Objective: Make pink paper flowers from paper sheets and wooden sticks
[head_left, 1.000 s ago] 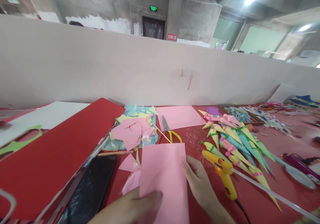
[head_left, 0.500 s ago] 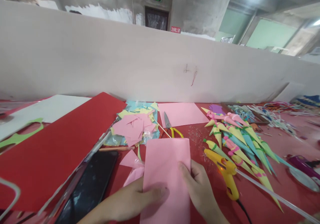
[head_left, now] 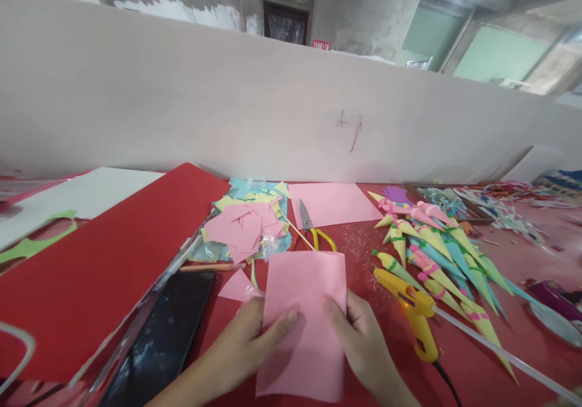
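A pink rectangular sheet (head_left: 305,328), paper or thin foam, is held up in front of me by both edges. My left hand (head_left: 254,334) grips its left side, thumb lying on the front and fingers hidden behind. On the right edge, my right hand (head_left: 364,337) pinches it with the thumb in front and the fingers behind. Just beyond the sheet's top lie scissors (head_left: 313,231) with yellow handles, partly covered by it. A yellow glue gun (head_left: 411,313) with a clear glue stick rests right of my right hand.
Several decorated cones (head_left: 436,249) are piled at the right. Pink offcuts (head_left: 240,228) lie on a plastic bag, behind a black phone (head_left: 163,334). A large red sheet (head_left: 104,273) covers the left; a pink sheet (head_left: 334,204) lies against the white partition (head_left: 227,104).
My left hand has shifted up along the sheet, its thumb now higher. The sheet's lower edge has come into view. My view has tipped slightly downward.
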`<state>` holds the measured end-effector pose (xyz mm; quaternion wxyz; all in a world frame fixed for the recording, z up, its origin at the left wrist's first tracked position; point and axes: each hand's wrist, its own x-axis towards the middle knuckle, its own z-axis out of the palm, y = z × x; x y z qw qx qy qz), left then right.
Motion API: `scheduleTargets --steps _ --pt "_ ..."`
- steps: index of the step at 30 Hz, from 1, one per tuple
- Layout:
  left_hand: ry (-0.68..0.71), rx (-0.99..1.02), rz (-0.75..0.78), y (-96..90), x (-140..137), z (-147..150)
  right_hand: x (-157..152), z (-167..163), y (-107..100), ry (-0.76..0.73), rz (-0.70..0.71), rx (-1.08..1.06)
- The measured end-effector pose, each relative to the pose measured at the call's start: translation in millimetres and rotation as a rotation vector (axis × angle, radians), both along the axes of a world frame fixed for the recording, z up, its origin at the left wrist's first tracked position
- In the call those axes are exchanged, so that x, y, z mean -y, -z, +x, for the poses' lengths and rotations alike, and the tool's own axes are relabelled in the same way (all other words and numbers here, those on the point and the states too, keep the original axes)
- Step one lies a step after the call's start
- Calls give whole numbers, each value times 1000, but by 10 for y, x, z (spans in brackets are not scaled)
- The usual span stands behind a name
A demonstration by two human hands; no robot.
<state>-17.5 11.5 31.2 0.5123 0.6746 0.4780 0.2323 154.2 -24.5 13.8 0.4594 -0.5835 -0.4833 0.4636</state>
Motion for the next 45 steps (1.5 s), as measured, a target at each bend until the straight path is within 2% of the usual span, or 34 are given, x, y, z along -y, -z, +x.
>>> scheduleTargets --steps 2,5,8,10,12,16,18,20,23,25,29,32,34,38,41,45 --pt "-42 -26 51 2 -14 -8 27 7 19 -35 -12 -12" --pt "25 -11 49 -13 -22 -1 54 48 26 -27 -39 9" --pt "82 29 60 15 -6 4 67 89 35 96 -11 23" --pt "40 -18 116 63 19 -10 82 91 60 182 33 38" --pt "7 -93 151 108 48 -37 105 71 99 187 65 38" --pt "-22 -126 65 136 85 -99 166 58 160 158 142 -22" --pt "-3 -127 41 129 87 -123 203 107 153 216 193 57" --pt "80 -153 74 126 78 -137 243 189 121 238 250 216" --pt "214 -206 170 134 56 -150 304 326 72 81 338 457" --pt "240 -246 228 142 41 -165 344 397 67 -20 366 575" --pt "267 -429 393 139 -6 -261 413 485 123 -39 366 673" --pt "378 -532 592 143 -56 -361 450 549 161 -65 347 587" --pt "461 -557 664 165 -80 -396 466 608 162 -87 361 459" --pt "582 -735 803 232 -124 -362 475 740 134 59 471 305" --pt "546 -898 868 280 -190 -372 468 762 121 46 565 252" --pt "403 -873 885 335 -222 -537 466 664 146 -122 558 258"
